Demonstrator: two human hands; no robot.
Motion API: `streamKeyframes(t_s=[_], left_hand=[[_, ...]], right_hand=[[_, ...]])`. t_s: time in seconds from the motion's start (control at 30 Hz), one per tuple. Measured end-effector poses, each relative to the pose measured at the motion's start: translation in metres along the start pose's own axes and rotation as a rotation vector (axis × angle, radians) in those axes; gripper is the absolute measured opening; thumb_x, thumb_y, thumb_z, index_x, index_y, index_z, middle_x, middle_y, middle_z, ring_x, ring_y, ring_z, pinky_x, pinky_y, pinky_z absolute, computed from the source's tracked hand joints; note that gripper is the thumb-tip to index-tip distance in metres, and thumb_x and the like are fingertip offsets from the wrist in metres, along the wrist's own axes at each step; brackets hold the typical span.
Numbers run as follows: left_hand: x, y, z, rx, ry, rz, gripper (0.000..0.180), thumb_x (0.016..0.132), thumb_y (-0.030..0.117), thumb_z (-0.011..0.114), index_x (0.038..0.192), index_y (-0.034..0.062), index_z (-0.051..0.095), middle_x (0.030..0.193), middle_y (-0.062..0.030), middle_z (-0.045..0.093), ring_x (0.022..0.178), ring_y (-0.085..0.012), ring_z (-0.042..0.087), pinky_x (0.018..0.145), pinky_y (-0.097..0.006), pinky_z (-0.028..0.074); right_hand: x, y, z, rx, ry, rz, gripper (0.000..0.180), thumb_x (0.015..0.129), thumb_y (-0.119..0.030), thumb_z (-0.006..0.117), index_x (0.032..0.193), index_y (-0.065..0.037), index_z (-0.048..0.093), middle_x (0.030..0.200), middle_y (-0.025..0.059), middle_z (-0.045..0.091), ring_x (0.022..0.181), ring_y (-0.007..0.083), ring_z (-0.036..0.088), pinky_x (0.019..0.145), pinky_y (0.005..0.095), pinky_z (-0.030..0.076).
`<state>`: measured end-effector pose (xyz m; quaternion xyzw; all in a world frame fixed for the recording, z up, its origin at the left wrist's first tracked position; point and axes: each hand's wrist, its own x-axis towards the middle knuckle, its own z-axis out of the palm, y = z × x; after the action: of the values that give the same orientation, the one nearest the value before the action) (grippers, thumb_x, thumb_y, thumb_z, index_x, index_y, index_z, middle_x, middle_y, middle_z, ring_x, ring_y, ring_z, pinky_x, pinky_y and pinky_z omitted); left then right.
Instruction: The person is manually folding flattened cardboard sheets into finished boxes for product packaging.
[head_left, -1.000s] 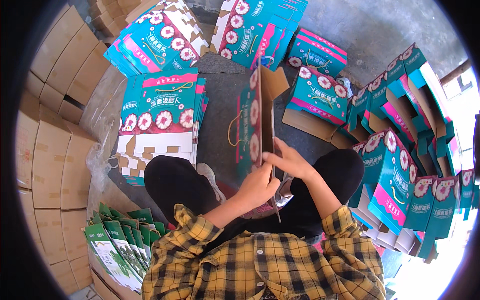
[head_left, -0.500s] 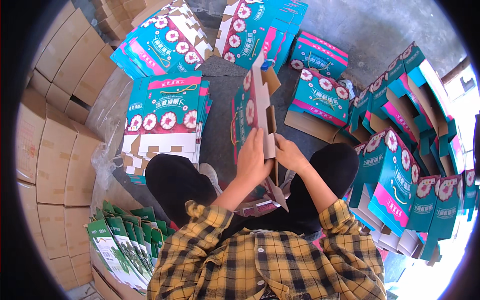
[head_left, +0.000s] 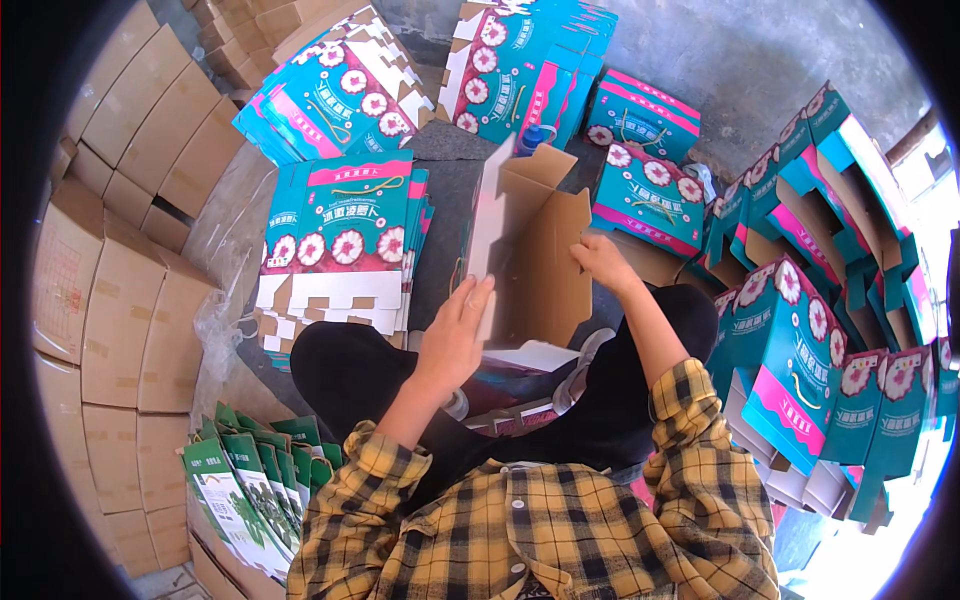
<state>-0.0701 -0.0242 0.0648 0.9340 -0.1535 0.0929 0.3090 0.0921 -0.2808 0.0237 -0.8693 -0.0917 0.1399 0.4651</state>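
Note:
Between my knees a cardboard gift box (head_left: 545,250) stands spread apart, its brown inside facing up and its end flaps sticking out. My left hand (head_left: 455,335) holds the left wall at a white flap, fingers laid along it; its thumb is hard to make out. Closed on the top edge of the right brown wall is my right hand (head_left: 605,262). The printed outside of this box is mostly hidden from me. To its left lies a stack of flat teal and pink boxes (head_left: 345,215) with cord handles.
More flat boxes (head_left: 335,90) lie at the back. Folded teal boxes (head_left: 650,195) and a row of open ones (head_left: 800,350) stand to the right. Plain brown cartons (head_left: 140,300) are piled along the left, with green printed packages (head_left: 245,490) at the lower left.
The box has gone from nearly flat to spread wide. My right hand has moved right and up with its right wall; my left hand has shifted left and slightly down.

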Motion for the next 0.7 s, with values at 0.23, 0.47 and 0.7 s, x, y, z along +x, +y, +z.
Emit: streamKeyframes(t_s=[0.23,0.47,0.7], left_hand=[[-0.008,-0.007,-0.022,0.098,-0.042,0.127,0.074,0.064,-0.005,0.06,0.134,0.0089,0.043,0.137,-0.0176,0.04,0.123,-0.0372,0.042,0.102,-0.043,0.037],[0.003,-0.017,0.009,0.13,-0.122,0.188,0.074,0.063,0.018,0.076,0.131,0.0124,0.048,0.141,-0.0174,0.037,0.128,-0.0357,0.038,0.103,-0.047,0.034],[0.015,-0.018,0.015,0.072,-0.228,0.193,0.071,0.066,0.026,0.073,0.131,0.0122,0.048,0.144,-0.0198,0.031,0.133,-0.0368,0.03,0.108,-0.046,0.028]], right_hand=[[0.029,-0.041,-0.018,0.262,-0.11,-0.055,0.025,0.085,-0.017,0.051,0.083,0.004,0.064,0.075,0.0055,0.064,0.069,0.0133,0.059,0.065,0.0288,0.047],[0.04,-0.028,-0.018,0.149,-0.14,-0.033,0.024,0.087,-0.018,0.051,0.089,0.002,0.063,0.076,0.0025,0.061,0.07,0.0111,0.056,0.065,0.0269,0.045],[0.032,-0.026,-0.028,0.167,-0.208,0.037,0.024,0.089,-0.019,0.052,0.092,0.001,0.063,0.079,0.0009,0.061,0.071,0.0093,0.056,0.066,0.0271,0.045]])
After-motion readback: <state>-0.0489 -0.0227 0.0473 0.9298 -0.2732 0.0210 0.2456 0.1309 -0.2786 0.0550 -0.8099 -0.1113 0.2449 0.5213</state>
